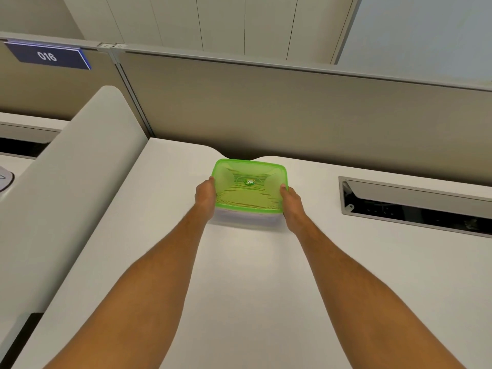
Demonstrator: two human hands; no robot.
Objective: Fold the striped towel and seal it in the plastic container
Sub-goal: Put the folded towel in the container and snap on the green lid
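Two bare forearms reaching forward from the bottom edge, across a white desk (239, 288), converging on one container. Left hand (205, 194) clasping the left side of the plastic container (247, 217), thumb tip up on the lid's edge, remaining fingers hidden behind the wall. Right hand (291, 202) clasping the right side in mirror fashion, thumb tip on the lid's rim. Between the two hands, a translucent green lid (249, 183) seated on top of the clear container, a small round emblem at its centre. Striped towel (239, 197) visible through the lid as pale fabric with dark stripes, lying inside the container. Whether the lid is fully snapped down: cannot tell.

Left of the grip, a rounded white divider (74, 182) rising beside the desk, another white surface beyond it. Far up and left of the hands, a dark blue sign (48, 56) reading 016, mounted on a beige partition (266, 102). Directly beyond the container, the same partition running the full width behind the desk, with a curved notch in the desk's back edge. Right of the grip, a long cable hatch (415, 202) recessed in the desk top, its flap open. Pale panelled wall above the partition.
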